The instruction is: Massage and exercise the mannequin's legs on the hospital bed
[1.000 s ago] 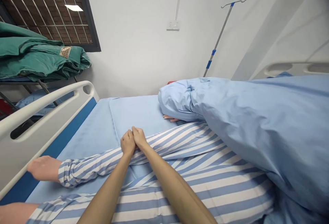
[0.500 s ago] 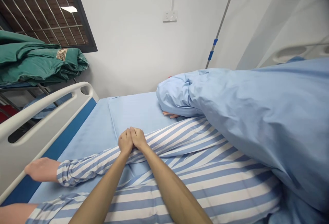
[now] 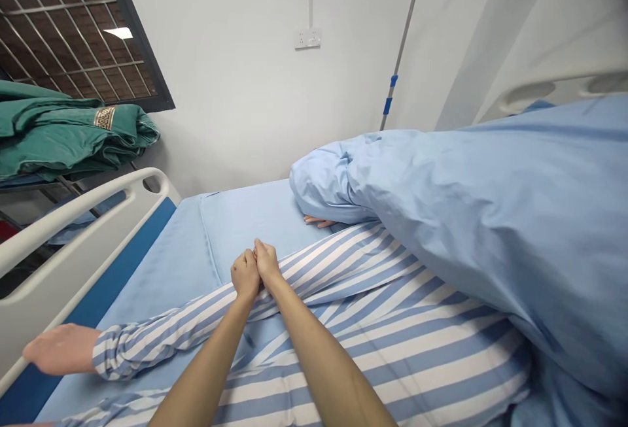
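Observation:
My left hand (image 3: pixel 245 273) and my right hand (image 3: pixel 266 262) are side by side, touching, on the far leg in blue-and-white striped trousers (image 3: pixel 318 260) around the knee. Both are closed, with knuckles raised and fingers curled over the leg's far side; the fingertips are hidden. A bare foot (image 3: pixel 63 348) pokes out of that trouser leg at the left. Nearer to me lies the other striped leg (image 3: pixel 314 381), under my forearms. Light blue clothing or cover (image 3: pixel 456 198) lies over the body at the right, and a few fingers (image 3: pixel 318 222) show from under its edge.
The bed's end board (image 3: pixel 93 208) stands at the left, close to the foot. Folded green cloth (image 3: pixel 73 139) lies on a rack beyond it. An IV pole (image 3: pixel 401 54) rises behind the bed, near a wall socket (image 3: pixel 307 38). A barred window (image 3: pixel 73 28) is upper left.
The view has shifted slightly. My hands stay on the same part of the leg, but their fingers look more tightly curled and their knuckles higher.

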The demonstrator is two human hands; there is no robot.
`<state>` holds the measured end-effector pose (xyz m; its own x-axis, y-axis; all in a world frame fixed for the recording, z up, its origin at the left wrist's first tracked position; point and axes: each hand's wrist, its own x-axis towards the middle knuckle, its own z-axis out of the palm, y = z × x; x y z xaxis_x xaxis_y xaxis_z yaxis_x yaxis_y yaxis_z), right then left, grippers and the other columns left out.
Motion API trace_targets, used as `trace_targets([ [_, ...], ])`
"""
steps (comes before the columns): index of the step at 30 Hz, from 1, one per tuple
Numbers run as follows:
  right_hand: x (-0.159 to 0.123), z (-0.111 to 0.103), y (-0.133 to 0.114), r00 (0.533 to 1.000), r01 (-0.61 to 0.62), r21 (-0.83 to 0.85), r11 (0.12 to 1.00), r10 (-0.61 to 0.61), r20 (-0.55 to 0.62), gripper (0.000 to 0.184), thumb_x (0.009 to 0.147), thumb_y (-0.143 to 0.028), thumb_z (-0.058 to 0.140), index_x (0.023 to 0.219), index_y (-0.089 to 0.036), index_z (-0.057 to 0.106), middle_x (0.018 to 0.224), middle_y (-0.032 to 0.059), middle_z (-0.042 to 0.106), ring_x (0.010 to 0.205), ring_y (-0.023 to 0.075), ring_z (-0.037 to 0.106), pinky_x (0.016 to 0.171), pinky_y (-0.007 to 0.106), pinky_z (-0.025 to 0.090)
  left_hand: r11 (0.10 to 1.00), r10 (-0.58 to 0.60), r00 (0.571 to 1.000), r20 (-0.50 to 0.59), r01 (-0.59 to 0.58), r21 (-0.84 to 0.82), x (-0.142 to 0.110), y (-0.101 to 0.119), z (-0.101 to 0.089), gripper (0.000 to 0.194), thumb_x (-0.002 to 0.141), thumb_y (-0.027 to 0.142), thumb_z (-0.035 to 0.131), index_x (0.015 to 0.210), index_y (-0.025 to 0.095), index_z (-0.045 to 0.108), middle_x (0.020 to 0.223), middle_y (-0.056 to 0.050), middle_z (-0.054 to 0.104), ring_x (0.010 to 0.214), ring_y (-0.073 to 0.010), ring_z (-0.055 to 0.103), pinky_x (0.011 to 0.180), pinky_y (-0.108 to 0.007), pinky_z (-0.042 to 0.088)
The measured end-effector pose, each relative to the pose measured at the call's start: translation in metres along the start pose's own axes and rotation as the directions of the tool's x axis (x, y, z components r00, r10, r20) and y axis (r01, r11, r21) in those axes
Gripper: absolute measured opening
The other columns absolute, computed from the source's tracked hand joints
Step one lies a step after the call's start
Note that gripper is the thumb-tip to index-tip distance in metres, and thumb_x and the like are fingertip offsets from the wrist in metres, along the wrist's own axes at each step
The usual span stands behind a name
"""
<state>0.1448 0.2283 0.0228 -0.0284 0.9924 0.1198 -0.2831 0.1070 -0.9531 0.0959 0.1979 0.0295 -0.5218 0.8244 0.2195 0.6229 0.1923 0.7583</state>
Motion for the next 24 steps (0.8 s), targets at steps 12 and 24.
trace_targets([
  [12, -0.001, -0.009, -0.023, 0.977, 0.214, -0.680, 0.702, -0.155, 0.146, 0.034, 0.085, -0.035, 0.041, 0.057, -0.019, 0.053, 0.056, 0.0031, 0.056, 0.057, 0.0145, 0.047, 0.058, 0.026, 0.033, 0.989, 0.016, 0.996, 0.089, -0.029, 0.143, -0.003, -0.003, -0.001, 0.033, 0.087, 0.033, 0.034, 0.074, 0.021, 0.061, 0.080, -0.007, 0.068, 0.071, -0.0159, 0.057, 0.060, -0.025, 0.032],
  [24, 0.004, -0.036, -0.014, 0.964, 0.263, -0.605, 0.752, -0.190, 0.183, 0.044, 0.089, -0.037, 0.031, 0.053, -0.019, 0.049, 0.050, -0.0010, 0.050, 0.051, 0.0116, 0.041, 0.052, 0.024, 0.026, 0.997, 0.006, 0.998, 0.067, -0.011, 0.077, -0.001, 0.005, 0.006, 0.041, 0.085, 0.038, 0.030, 0.056, 0.020, 0.054, 0.065, -0.005, 0.063, 0.062, -0.0151, 0.051, 0.056, -0.026, 0.030],
])
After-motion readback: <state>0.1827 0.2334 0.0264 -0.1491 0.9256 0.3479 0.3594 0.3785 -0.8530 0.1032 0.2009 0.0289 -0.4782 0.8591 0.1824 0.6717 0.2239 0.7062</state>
